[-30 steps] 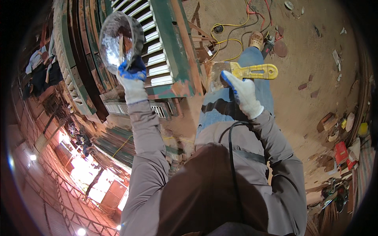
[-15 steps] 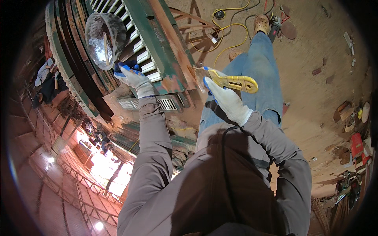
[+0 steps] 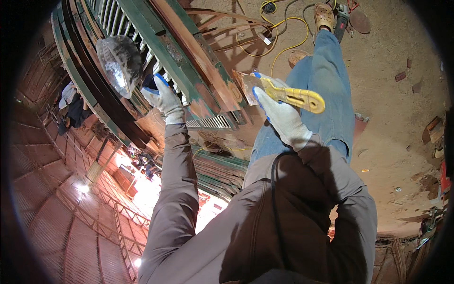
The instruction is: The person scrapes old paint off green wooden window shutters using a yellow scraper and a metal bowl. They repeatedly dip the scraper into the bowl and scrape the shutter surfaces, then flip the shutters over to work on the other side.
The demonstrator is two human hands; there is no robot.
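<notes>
So here's how we're standing: our right hand [image 3: 286,118] is wrapped around a yellow-handled scraper [image 3: 302,98], fingers grasping it well forward, close to where the handle meets the blade [image 3: 247,86]. That choked-up hold probably gives us better steering, with the handle's tail end just sticking out behind, over our jeans [image 3: 326,92]. The blade points away from our legs, toward the green slatted panels [image 3: 175,61], which seems a sensible way to carry a bare edge.

Our left hand [image 3: 163,102] is a different story: thumb and fingers are spread, gripping nothing that we can make out. They're right beside the shiny bowl [image 3: 118,66], but we honestly can't tell if a fingertip brushes its rim. The bowl sits tilted over the slats and the dark planks [image 3: 97,87], on our left, probably parked there because that's the handiest spot within reach. Can't read what's in it, too much glare.

Both gloves are white with blue on the fingers, likely for grip and for rough edges. Down by our clog [image 3: 324,18] there's a power tool [image 3: 340,26] on the floor [image 3: 388,57], with a yellow cable [image 3: 286,52] looping nearby, well apart from both hands.
</notes>
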